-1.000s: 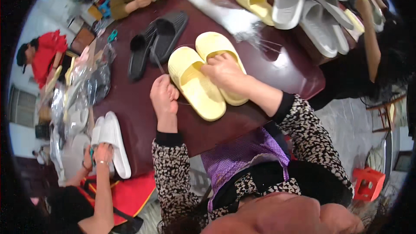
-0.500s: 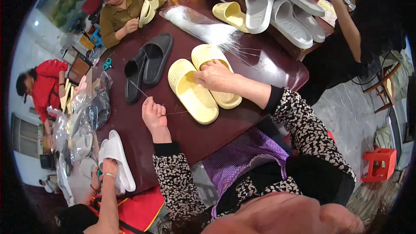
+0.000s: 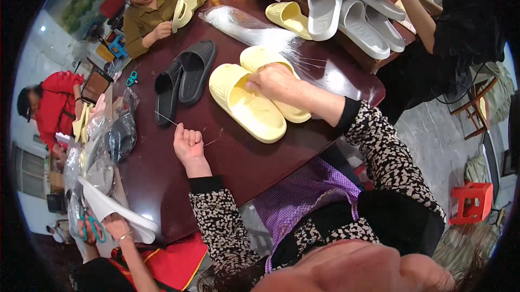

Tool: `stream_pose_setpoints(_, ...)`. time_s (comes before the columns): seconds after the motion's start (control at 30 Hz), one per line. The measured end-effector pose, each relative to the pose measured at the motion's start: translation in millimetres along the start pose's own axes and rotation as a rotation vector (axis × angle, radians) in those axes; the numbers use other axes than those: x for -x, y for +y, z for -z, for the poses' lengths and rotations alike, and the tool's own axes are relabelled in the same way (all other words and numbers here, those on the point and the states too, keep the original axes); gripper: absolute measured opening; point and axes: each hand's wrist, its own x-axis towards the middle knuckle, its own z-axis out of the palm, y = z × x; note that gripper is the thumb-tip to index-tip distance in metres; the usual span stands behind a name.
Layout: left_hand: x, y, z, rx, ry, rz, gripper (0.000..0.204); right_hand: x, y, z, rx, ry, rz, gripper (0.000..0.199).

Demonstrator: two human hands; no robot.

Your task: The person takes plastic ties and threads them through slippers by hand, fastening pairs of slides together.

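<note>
At the left edge of the dark red-brown bench (image 3: pixel 238 156) lies a heap of crinkled clear plastic bags (image 3: pixel 103 140), some with dark things inside. Just right of them sits a pair of black ribbed slippers (image 3: pixel 184 78), side by side and matte. The person's left hand (image 3: pixel 188 141) rests on the bench below them, curled shut into a loose fist, pinching a thin pale thread (image 3: pixel 167 119) that runs up toward the black pair. To the right lie two pale yellow foam slippers (image 3: pixel 252 100), smooth and thick-soled, touching each other near the middle of the bench. The right hand (image 3: pixel 276 82) lies on top of the farther one, fingers bent and pressing down on its strap. Behind it stretches a long clear plastic sleeve (image 3: pixel 254 29), shiny and wrinkled. Further right, grey and yellow slippers (image 3: pixel 346 10) crowd the far end.
</note>
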Motion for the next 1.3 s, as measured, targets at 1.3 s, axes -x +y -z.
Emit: stream_pose_setpoints(1.3, -4, -49, 115, -0.345, -0.254, 0.129, 0.005, 30, 291, 122, 0.335, 0.396, -0.587, 0.059)
